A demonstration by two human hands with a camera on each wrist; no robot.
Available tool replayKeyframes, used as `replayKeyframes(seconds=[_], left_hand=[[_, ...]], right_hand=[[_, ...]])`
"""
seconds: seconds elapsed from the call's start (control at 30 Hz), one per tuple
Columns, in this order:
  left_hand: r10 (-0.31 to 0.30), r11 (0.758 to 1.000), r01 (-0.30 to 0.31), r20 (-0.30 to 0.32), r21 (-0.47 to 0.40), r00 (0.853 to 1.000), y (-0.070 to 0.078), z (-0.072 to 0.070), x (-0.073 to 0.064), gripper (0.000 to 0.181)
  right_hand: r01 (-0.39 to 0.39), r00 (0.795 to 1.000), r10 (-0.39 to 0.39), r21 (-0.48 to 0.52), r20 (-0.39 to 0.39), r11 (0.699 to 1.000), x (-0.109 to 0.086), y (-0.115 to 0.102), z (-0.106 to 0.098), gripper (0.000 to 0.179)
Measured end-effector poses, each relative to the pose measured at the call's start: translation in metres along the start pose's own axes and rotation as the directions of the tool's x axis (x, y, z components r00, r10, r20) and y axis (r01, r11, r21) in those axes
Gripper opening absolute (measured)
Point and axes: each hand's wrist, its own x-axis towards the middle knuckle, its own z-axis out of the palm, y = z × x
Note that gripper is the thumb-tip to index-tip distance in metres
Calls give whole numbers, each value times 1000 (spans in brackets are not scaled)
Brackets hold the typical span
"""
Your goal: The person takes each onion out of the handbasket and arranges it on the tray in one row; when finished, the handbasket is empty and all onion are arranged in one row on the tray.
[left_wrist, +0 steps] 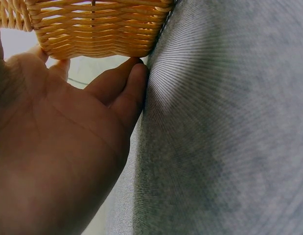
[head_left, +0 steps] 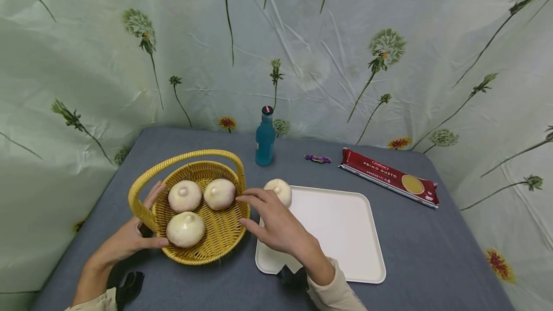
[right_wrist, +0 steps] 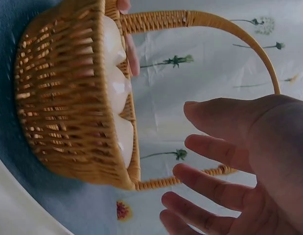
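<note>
A yellow wicker basket with a tall arched handle stands at the left of the table, holding 3 pale, onion-like bulbs. At its left side my left hand grips the wall, thumb at the front rim and fingers behind the handle's base. In the left wrist view, those fingers lie against the woven side. My right hand hovers at the basket's right rim with fingers spread and nothing held. Another pale bulb sits at the tray's back left corner, partly behind the right hand.
A white tray lies right of the basket, partly beneath the right forearm. Behind stand a blue bottle and a small purple-wrapped candy. A red spaghetti packet lies at the back right. Flowered cloth hangs behind the table.
</note>
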Motion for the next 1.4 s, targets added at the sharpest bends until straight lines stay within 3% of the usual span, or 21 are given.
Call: replayKeyframes(seconds=[0.47, 0.67, 1.4], left_hand=[[-30, 999, 29, -3, -37, 1000, 0, -1, -1, 118], [-39, 999, 39, -9, -26, 999, -1, -2, -1, 118], [-14, 1000, 14, 10, -1, 1000, 2, -1, -2, 116]], right_hand=[[139, 990, -139, 14, 32, 990, 5, -17, 26, 44], [185, 983, -185, 18, 3, 983, 12, -21, 38, 44], [255, 966, -258, 59, 35, 965, 49, -37, 73, 50]])
